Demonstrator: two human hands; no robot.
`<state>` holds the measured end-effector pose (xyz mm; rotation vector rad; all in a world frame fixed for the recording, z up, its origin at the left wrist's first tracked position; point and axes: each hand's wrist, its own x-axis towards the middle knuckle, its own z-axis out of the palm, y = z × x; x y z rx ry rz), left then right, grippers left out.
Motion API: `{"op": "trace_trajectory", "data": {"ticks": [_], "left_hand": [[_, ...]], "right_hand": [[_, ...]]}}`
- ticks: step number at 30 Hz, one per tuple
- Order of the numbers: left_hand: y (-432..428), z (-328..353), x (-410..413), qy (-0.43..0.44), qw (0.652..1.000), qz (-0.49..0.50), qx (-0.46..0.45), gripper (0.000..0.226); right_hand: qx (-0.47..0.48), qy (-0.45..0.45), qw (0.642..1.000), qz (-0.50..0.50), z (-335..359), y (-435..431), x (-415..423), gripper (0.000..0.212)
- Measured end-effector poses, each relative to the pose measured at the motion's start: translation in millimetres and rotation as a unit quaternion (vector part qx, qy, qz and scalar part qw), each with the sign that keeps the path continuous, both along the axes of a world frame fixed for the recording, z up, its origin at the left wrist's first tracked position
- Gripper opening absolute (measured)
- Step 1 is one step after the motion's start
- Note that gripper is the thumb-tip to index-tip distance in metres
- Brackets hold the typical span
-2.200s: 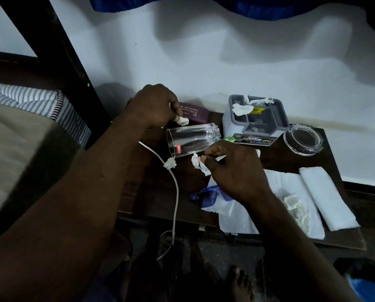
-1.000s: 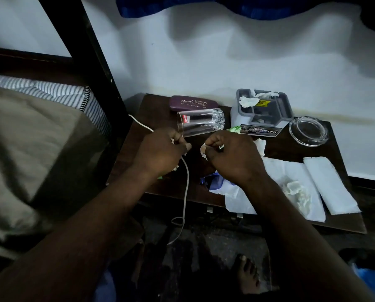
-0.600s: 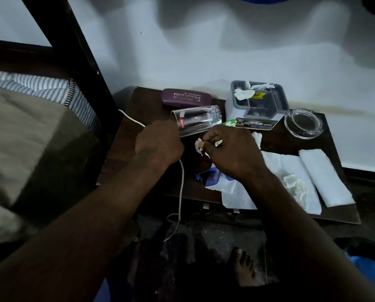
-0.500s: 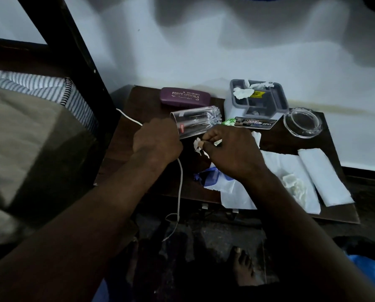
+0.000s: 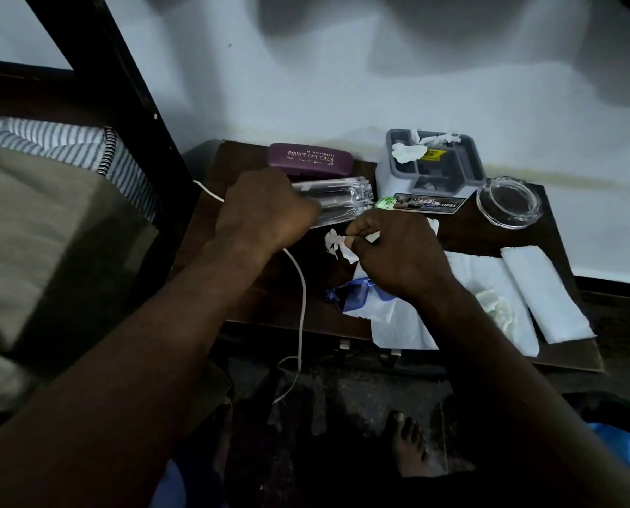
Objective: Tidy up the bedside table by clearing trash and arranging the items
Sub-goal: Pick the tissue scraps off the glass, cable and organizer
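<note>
On the dark wooden bedside table (image 5: 254, 287) a clear drinking glass (image 5: 339, 203) lies on its side. My left hand (image 5: 265, 210) is curled round its open end. Just right of it, my right hand (image 5: 397, 254) pinches a small crumpled white tissue scrap (image 5: 335, 245) between thumb and fingers, just above the tabletop. A white cable (image 5: 301, 298) runs under my left hand and hangs off the front edge. Whether my left palm also holds a scrap is hidden.
A purple spectacle case (image 5: 309, 160) and a grey organiser box (image 5: 449, 166) with tissue scraps stand at the back. A glass ashtray (image 5: 509, 201), a printed card (image 5: 430, 204), a green wrapper (image 5: 384, 203), blue glasses (image 5: 357, 293), white paper sheets (image 5: 489, 280) and a folded tissue (image 5: 544, 291) lie around. The bed (image 5: 49, 221) is on the left.
My left hand came forward from the spectacle case to the cable, then closed over the glass's open end. My right hand kept pinching the tissue scrap in about the same place.
</note>
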<state>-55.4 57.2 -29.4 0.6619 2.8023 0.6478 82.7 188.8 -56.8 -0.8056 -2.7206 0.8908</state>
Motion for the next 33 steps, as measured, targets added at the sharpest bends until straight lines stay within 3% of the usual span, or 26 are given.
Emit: {"op": "trace_trajectory", "data": {"ticks": [6,11,19,25,29,33], "left_hand": [[5,9,5,-0.09,0.977,0.0,0.192,0.005],[11,3,1,-0.197,0.946,-0.004,0.257,0.022],[15,-6,4,-0.133,0.966,-0.054,0.214,0.021],[15,-2,8,-0.107,0.972,-0.048,0.202,0.018],[16,-4,16,-0.079,0.979,-0.078,0.172,0.015],[23,-10,31,-0.039,0.985,-0.144,0.086,0.013]], "right_hand": [[0.033,-0.032,0.996,0.079,-3,-14,-2,0.025],[0.072,-0.095,0.985,0.126,-5,-25,-4,0.036],[0.111,-0.132,0.978,0.115,-13,-26,-8,0.041],[0.111,-0.005,0.992,0.053,1,-17,-9,0.036],[0.035,0.117,0.989,-0.083,16,-1,-5,0.007],[0.016,0.14,0.977,-0.163,20,16,1,0.015]]}}
